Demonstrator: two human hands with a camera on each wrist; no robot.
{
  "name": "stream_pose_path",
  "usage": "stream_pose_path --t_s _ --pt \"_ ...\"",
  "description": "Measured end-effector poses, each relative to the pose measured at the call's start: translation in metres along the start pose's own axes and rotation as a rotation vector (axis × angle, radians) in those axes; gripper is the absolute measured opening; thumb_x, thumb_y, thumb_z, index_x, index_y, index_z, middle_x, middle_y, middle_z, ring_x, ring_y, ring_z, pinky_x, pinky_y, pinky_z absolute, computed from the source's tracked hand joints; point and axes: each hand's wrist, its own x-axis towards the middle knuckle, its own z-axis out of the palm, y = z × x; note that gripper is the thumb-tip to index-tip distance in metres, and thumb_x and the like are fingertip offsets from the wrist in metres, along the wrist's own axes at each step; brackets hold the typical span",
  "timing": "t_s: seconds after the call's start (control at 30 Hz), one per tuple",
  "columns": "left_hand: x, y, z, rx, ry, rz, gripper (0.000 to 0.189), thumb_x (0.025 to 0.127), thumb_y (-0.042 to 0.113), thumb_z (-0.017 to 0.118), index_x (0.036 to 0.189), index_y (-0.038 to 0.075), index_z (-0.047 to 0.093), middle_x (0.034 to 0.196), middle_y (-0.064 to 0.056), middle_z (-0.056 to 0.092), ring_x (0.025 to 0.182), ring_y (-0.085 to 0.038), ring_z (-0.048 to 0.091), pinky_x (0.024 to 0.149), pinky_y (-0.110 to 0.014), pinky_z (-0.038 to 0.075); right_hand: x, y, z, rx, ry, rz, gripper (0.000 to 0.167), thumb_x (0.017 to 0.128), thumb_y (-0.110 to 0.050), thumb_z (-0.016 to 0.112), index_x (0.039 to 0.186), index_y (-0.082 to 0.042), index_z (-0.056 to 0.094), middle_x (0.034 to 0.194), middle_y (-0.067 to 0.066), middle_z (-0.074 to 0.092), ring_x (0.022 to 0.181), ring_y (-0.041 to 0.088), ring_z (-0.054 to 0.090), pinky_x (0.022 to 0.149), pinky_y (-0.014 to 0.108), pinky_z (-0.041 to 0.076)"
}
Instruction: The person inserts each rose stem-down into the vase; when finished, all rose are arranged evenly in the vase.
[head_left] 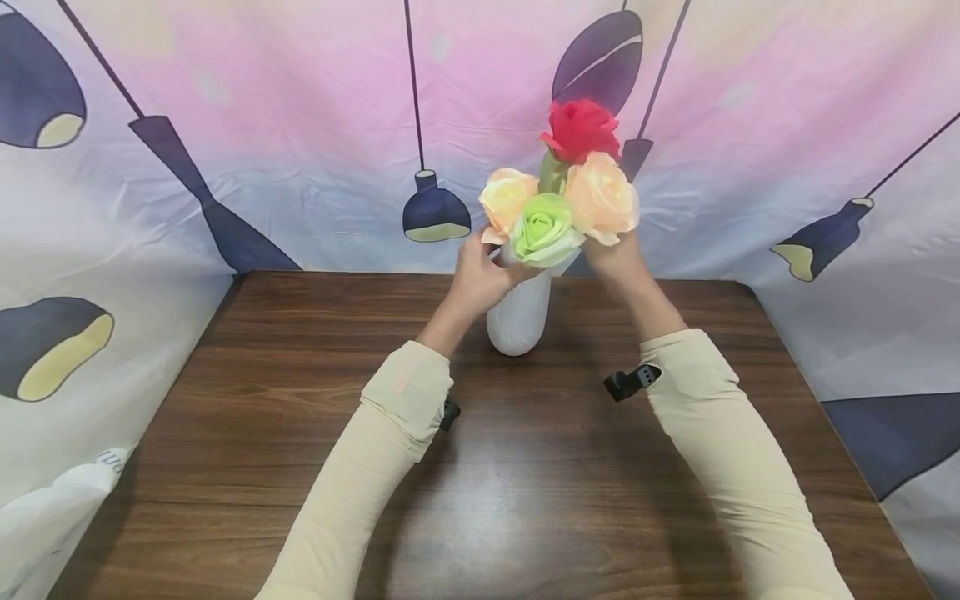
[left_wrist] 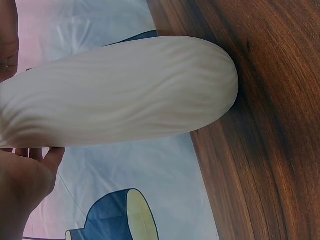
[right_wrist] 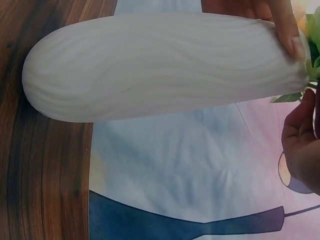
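A white vase (head_left: 519, 317) with wavy ridges stands at the back of the table, its base on the wood. My left hand (head_left: 482, 275) grips it near the mouth; in the right wrist view the thumb (right_wrist: 287, 30) lies across the vase's side. Above the mouth are a red rose (head_left: 581, 129), a large peach rose (head_left: 602, 198), a smaller cream-peach rose (head_left: 507, 200) and a green rose (head_left: 543, 227). Partly hidden behind the large peach rose, my right hand (head_left: 618, 258) has curled fingers at the stems by the mouth, seemingly pinching one. Which flower it belongs to is unclear.
The brown wooden table (head_left: 480, 500) meets a printed cloth backdrop (head_left: 337, 208) behind the vase and on both sides. Crumpled white plastic (head_left: 67, 500) lies at the left edge. A small black camera (head_left: 632, 382) is worn at the right sleeve.
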Motion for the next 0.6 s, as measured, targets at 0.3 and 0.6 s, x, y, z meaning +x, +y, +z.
stream_pose_path --t_s 0.3,0.6 --pt "-0.002 -0.002 0.000 -0.038 -0.011 0.020 0.064 0.080 0.006 0.084 0.138 0.003 0.058 0.144 -0.011 0.061 0.138 -0.018 0.053 0.109 -0.040 0.053 -0.011 0.009 -0.005 -0.002 -0.054 -0.008 0.069 0.077 0.010 0.065 0.142 0.009 0.042 0.122 -0.018 0.059 0.118 -0.004 0.055 0.120 0.030 0.040" --pt "-0.011 -0.012 -0.008 0.066 -0.043 -0.006 0.062 0.087 0.018 0.080 0.141 0.009 0.052 0.147 -0.010 0.057 0.137 -0.024 0.055 0.112 -0.045 0.050 -0.046 0.017 -0.033 -0.278 -0.156 0.086 0.047 0.096 -0.001 0.062 0.141 0.002 0.052 0.133 0.010 0.060 0.120 0.010 0.057 0.103 0.025 0.051"
